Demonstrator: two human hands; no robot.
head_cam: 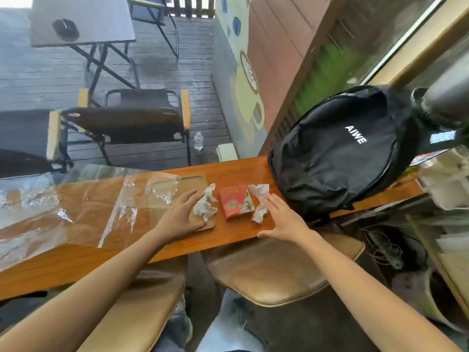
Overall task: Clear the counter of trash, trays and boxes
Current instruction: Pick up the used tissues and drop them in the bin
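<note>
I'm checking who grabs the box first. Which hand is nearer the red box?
Right. The right hand lies just right of the red box, fingertips at a tissue beside it. The left hand is farther left, across another tissue.

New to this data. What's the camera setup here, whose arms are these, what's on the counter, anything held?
There is one picture, from a wide-angle camera on a person's head, looking forward and down. There is no robot; the arms are the wearer's own. On the wooden counter lie a red box with a crumpled tissue on its left and another tissue on its right, a wooden tray, clear plastic film and a black backpack. The left hand reaches the left tissue; the right hand touches the right one. Both hands are open and hold nothing.
</note>
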